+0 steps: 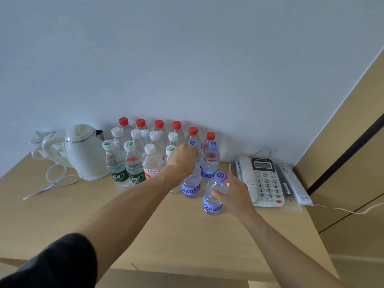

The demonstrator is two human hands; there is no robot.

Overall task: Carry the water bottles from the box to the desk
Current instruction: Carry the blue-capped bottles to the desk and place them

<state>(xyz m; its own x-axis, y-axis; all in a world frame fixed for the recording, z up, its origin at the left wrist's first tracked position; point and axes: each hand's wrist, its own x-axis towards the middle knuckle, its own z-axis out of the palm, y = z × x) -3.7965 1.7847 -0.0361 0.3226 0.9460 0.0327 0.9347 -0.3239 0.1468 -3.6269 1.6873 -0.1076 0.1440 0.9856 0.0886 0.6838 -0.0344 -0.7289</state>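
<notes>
Clear glossy plastic bottles (209, 163), matt wood-look desk (83, 215), glossy white kettle (87, 154)

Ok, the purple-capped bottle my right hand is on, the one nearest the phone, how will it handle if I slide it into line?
The bottle looks full of water, so probably heavy for its size. It is tall on a narrow base, so a push near the cap may tip it; the right hand grips its shoulder. The thin clear plastic will likely flex if squeezed.

Likely a hotel room: desk (62, 215) with kettle (85, 154), corded phone (262, 181), remote (294, 183) and bottled water (133, 161)
</notes>
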